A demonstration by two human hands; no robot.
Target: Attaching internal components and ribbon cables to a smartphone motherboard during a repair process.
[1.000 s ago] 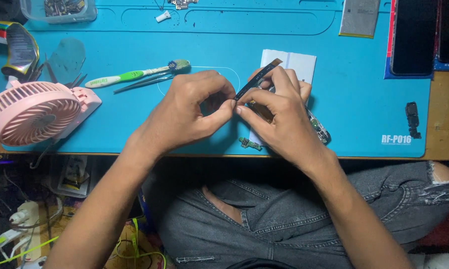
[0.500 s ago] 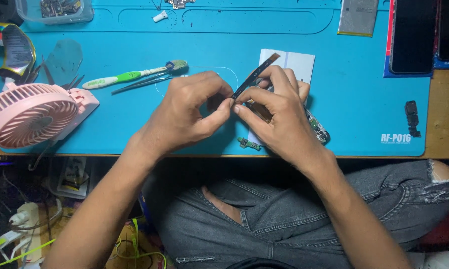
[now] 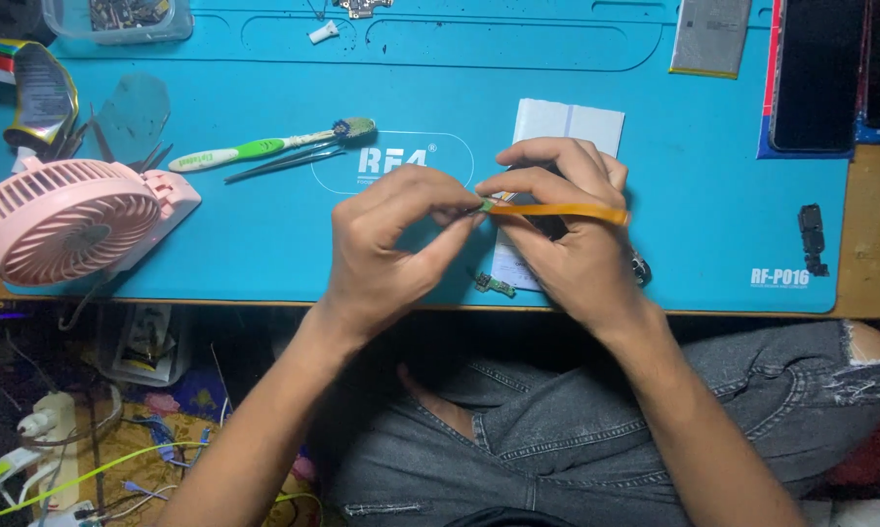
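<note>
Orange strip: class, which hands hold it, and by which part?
Both hands: left hand fingers pinch the orange strip at its left end; right hand supports it.

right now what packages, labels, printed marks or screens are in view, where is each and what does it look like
Foil packet: far left by the pink fan, crumpled, dark and gold.
Dark screen: top right, flat black rectangle.
White logo mark: mid blue mat, just beyond the left hand.
Small white print: mat's near right corner.
Clear plastic box: top left, small parts inside.
</note>
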